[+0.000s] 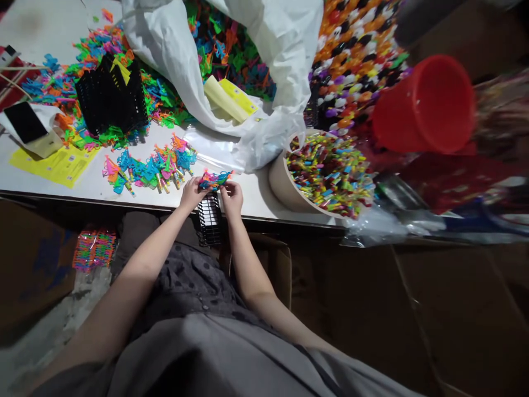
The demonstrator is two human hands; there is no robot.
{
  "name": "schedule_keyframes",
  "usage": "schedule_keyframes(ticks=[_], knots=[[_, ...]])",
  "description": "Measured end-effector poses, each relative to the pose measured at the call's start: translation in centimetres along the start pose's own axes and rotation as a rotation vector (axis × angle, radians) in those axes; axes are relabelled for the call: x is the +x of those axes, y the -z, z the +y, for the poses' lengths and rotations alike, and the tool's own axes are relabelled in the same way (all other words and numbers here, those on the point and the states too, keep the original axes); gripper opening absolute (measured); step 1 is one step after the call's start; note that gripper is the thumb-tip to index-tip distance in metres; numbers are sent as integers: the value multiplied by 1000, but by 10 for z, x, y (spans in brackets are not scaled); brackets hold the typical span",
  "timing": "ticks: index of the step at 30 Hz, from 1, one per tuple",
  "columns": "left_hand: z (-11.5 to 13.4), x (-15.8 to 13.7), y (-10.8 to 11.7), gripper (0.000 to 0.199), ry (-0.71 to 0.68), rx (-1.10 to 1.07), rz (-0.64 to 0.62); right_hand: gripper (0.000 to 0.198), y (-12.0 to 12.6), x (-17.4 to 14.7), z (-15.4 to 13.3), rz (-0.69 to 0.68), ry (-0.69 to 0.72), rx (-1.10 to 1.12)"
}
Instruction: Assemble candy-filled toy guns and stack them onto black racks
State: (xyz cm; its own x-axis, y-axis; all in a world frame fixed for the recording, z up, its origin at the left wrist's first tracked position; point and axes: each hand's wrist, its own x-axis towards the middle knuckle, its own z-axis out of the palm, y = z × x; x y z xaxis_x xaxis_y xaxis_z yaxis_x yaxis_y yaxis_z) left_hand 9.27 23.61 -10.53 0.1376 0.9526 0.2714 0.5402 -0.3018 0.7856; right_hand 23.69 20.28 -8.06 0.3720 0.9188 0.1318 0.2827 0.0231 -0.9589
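Observation:
At the table's front edge, my left hand (pixel 192 194) and my right hand (pixel 232 198) grip the two ends of a small bunch of colourful plastic toys (pixel 215 179), pink, blue and orange. Their exact shape is too small to make out. Just below the bunch is a narrow black plastic basket (pixel 210 220) with slotted sides and a white inside, partly over the table edge. Left of my hands, a row of similar toys with small tubes (pixel 151 168) lies on the white table (pixel 256 193).
A white sack (pixel 165 49) of loose plastic pieces stands behind. To the right are a round tub (pixel 285 184) of small candy-like tubes and a red bucket (pixel 413 110). Black baskets (pixel 109 96), a phone (pixel 25 122) and yellow sheets (pixel 53 165) are on the left.

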Motion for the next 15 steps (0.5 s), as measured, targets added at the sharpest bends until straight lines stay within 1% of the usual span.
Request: schedule_keyframes(ticks=[2, 4, 7, 10, 12, 15], knots=[[0, 1, -1, 35, 27, 16, -18, 27, 1, -1, 7, -7, -10, -25], [1, 1, -3, 35, 57, 40, -39, 26, 0, -1, 13, -21, -56, -55], [1, 0, -3, 36, 58, 23, -55, 27, -1, 1, 18, -64, -116, -92], [-1, -4, 3, 37, 49, -118, -64, 24, -2, 3, 19, -83, -97, -165], [-3, -6, 9, 31, 70, -209, -95, 22, -1, 5, 17, -94, -75, -211], [-3, -8, 14, 22, 113, -201, -130, 20, -1, 7, 13, -103, -49, -262]])
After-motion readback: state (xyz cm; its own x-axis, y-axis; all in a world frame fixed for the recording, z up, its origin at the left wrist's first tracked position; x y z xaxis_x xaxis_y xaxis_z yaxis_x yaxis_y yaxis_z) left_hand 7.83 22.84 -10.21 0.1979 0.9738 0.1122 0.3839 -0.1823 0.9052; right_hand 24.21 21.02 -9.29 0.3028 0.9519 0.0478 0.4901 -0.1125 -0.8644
